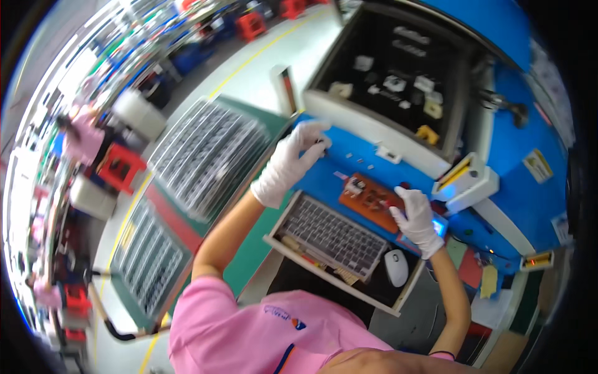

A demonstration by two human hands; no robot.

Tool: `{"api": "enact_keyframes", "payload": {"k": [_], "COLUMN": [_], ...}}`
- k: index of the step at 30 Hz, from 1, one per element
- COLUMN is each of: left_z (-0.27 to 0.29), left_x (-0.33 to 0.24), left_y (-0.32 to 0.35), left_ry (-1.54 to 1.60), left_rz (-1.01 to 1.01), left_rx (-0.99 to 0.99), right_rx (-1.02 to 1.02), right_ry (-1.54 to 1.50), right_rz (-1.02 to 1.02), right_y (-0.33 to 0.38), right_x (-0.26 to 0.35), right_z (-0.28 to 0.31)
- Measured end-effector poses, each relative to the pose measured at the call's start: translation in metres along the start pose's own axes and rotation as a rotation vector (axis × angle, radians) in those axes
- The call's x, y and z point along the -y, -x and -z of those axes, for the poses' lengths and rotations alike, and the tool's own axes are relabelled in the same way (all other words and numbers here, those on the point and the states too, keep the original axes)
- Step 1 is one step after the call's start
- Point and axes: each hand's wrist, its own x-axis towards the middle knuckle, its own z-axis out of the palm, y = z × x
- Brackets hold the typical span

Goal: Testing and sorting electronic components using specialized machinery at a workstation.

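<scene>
Left hand [286,163]: white glove, centre of the frame; thumb and fingertips together on a small dark piece [322,144]. Right hand [416,218]: white glove, right of centre; fingers curled at the right end of an orange block [367,203]; whether they clamp anything, cannot tell. Orange block: on the blue table [324,173], between the hands, small parts on top. Drawer [311,264]: lower centre, pulled out; one grey keyboard [333,237], one white mouse [396,268]. Clear trays [235,179]: left of centre, stacked.
</scene>
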Motion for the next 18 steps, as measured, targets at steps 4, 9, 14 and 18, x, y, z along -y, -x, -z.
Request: {"api": "enact_keyframes", "payload": {"k": [4,9,14,18], "left_z": [0.072,0.16,0.212,0.229], "left_x": [-0.042,-0.063,-0.061,-0.037], "left_y": [0.002,0.009,0.046,0.072], "left_ry": [-0.302,-0.761,-1.182,-1.098], "left_rz": [0.174,0.574,0.697,0.701], "left_rx": [-0.12,-0.238,-0.216,-0.374], "right_rx": [0.078,0.05,0.1,0.136], "right_ry": [-0.089,-0.104,-0.149,-0.122], "right_rz": [-0.022,0.057,-0.073,-0.078], "right_y": [-0.001,-0.006,-0.003,-0.004], "right_x": [-0.005,-0.009,-0.007,-0.008], "right_z": [-0.004,-0.008,-0.006,-0.007]}}
